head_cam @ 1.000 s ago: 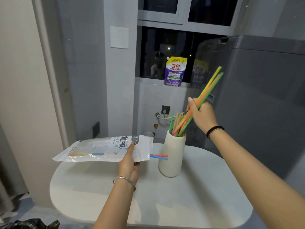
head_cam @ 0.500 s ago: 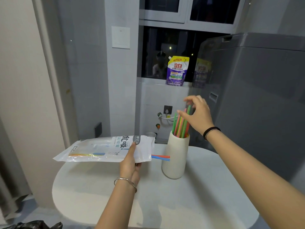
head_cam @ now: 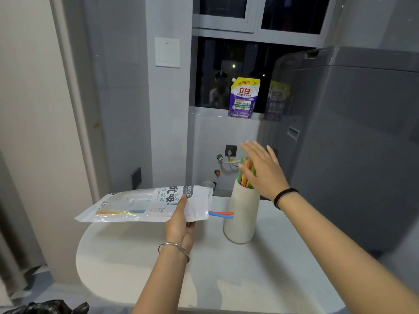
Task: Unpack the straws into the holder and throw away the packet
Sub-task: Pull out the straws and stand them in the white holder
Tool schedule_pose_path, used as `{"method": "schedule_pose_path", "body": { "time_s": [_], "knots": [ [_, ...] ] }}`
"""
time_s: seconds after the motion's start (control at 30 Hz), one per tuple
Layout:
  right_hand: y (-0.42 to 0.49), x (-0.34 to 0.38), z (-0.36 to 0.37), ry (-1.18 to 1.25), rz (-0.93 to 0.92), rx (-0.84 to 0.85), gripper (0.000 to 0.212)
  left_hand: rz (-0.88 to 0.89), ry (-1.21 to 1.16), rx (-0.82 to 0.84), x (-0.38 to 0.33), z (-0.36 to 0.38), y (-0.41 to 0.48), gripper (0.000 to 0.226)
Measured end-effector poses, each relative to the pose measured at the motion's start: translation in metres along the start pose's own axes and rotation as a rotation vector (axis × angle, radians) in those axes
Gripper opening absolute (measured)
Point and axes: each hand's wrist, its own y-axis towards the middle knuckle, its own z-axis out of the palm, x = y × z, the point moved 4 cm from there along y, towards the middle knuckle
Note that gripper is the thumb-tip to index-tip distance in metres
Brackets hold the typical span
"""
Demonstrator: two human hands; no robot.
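Straws [head_cam: 246, 172] stood in the holder [head_cam: 241, 217].
We pinched the packet [head_cam: 145, 205] with left-hand [head_cam: 179, 225] fingers; our right hand [head_cam: 263, 168] hovered splayed, holding nothing.

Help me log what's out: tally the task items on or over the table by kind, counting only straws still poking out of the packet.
Packet, in the left hand: 1
Holder: 1
Straws poking from the packet's mouth, red and blue: 2
Total: 4

Right hand [head_cam: 263, 168]: let go of the bundle, fingers now spread flat, just right of the straw tops.
Straws [head_cam: 246, 171]: dropped fully into the holder [head_cam: 241, 214], upright beside that palm.
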Motion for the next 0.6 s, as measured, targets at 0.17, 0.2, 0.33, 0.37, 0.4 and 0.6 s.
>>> {"method": "schedule_pose_path", "body": {
  "time_s": [0.17, 0.2, 0.33, 0.37, 0.4, 0.6],
  "knots": [
    [-0.055, 0.045, 0.005, 0.828, 0.299, -0.517, 0.015, 0.019, -0.016, -0.004, -0.004, -0.001, -0.001, 0.049],
    [-0.068, 0.051, 0.021, 0.987, 0.46, -0.513, 0.011, 0.029, -0.007, -0.01, -0.005, -0.001, -0.002, 0.048],
    [-0.107, 0.072, 0.091, 1.596, 1.177, -0.112, 0.015, 0.184, 0.133, -0.061, -0.008, -0.005, -0.002, 0.047],
    [-0.113, 0.079, 0.101, 1.767, 1.277, -0.014, 0.02, 0.258, 0.215, -0.065, -0.011, -0.004, -0.004, 0.043],
    [-0.119, 0.084, 0.109, 1.905, 1.34, 0.037, 0.025, 0.334, 0.293, -0.057, -0.014, -0.002, -0.004, 0.035],
    [-0.136, 0.095, 0.131, 2.212, 1.454, -0.03, 0.031, 0.503, 0.732, 0.188, -0.006, 0.017, -0.014, 0.029]
  ]
}}
